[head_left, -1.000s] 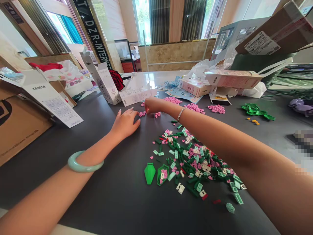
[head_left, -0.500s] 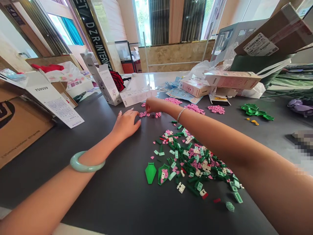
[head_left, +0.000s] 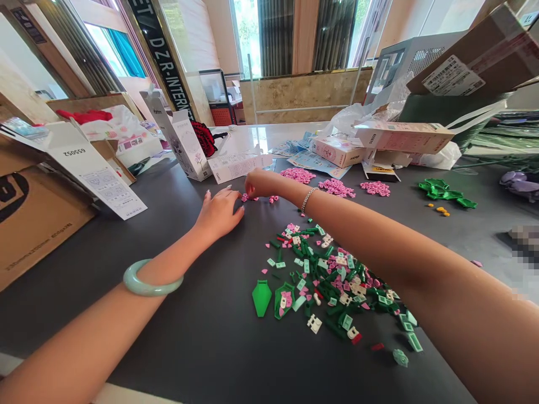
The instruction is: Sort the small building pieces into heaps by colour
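Starting at the grip: entry one, right hand [head_left: 257, 184]?

B: Fingers curled down onto a small scatter of pink pieces [head_left: 249, 197], touching them. Whether one is pinched, cannot tell; the fingertips are hidden under the hand.

A: Entry two, left hand [head_left: 219, 213]?

B: Palm down on the dark table [head_left: 189, 336], fingers loosely spread, nothing in it. Fingertips just beside the same pink scatter. Pale green bangle [head_left: 152, 279] on that wrist.

A: Sorted stock?

B: Three pink piles [head_left: 336, 187] beyond the right wrist, each apart from the others. One cluster of green leaf pieces [head_left: 446, 193] far right, with a few yellow bits [head_left: 438, 210] near it. By my reckoning, that is the part done.

A: Unsorted?

B: One mixed heap [head_left: 337, 280] alongside the right forearm: dark green, pale green, pink, white and a little red, all jumbled. Two large green pointed pieces [head_left: 261, 297] at its near-left edge. I judge this heap the bulk of what is left.

A: Surroundings?

B: Opened white boxes [head_left: 181, 143] and printed sheets [head_left: 315, 160] toward the table's far edge, cardboard [head_left: 33, 219] at left.
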`<control>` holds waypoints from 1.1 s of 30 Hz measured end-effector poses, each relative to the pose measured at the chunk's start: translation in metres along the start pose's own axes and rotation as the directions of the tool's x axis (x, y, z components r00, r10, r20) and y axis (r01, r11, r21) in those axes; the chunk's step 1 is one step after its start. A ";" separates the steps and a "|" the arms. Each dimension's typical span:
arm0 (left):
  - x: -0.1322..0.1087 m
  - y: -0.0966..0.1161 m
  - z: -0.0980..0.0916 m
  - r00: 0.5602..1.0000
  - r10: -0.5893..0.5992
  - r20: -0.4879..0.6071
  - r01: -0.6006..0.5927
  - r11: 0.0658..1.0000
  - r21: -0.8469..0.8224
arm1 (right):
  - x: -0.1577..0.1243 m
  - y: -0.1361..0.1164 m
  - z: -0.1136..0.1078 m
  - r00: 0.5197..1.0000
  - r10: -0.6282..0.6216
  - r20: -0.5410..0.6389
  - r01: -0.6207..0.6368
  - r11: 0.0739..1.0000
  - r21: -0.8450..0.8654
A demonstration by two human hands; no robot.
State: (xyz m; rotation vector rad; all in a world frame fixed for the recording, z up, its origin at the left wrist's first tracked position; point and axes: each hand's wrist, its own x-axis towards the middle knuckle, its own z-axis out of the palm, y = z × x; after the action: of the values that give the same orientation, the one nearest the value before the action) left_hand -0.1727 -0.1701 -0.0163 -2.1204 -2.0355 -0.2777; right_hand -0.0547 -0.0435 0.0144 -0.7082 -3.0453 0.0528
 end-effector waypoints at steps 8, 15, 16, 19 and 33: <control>0.000 0.001 -0.001 1.000 -0.006 0.004 0.006 1.000 -0.007 | -0.003 -0.001 -0.003 1.000 -0.006 -0.003 0.006 1.000 -0.003; 0.001 0.001 0.000 1.000 -0.014 -0.005 0.014 1.000 -0.005 | 0.003 0.002 0.000 1.000 0.018 -0.003 -0.018 1.000 0.000; 0.001 0.000 0.001 1.000 -0.014 -0.007 0.014 1.000 -0.005 | 0.003 0.002 0.000 1.000 0.023 -0.006 -0.023 1.000 0.001; 0.000 0.000 0.001 1.000 -0.023 -0.019 0.023 1.000 -0.003 | 0.003 0.001 -0.002 0.999 0.030 -0.017 -0.030 1.000 0.006; -0.001 0.002 -0.002 0.996 -0.076 -0.040 0.076 0.997 0.003 | 0.004 -0.015 -0.003 0.999 -0.032 0.033 0.030 0.998 0.057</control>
State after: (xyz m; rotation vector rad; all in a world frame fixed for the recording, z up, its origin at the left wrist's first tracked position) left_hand -0.1706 -0.1716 -0.0148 -2.0214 -2.0952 -0.3238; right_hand -0.0648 -0.0548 0.0179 -0.6628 -3.0721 0.1506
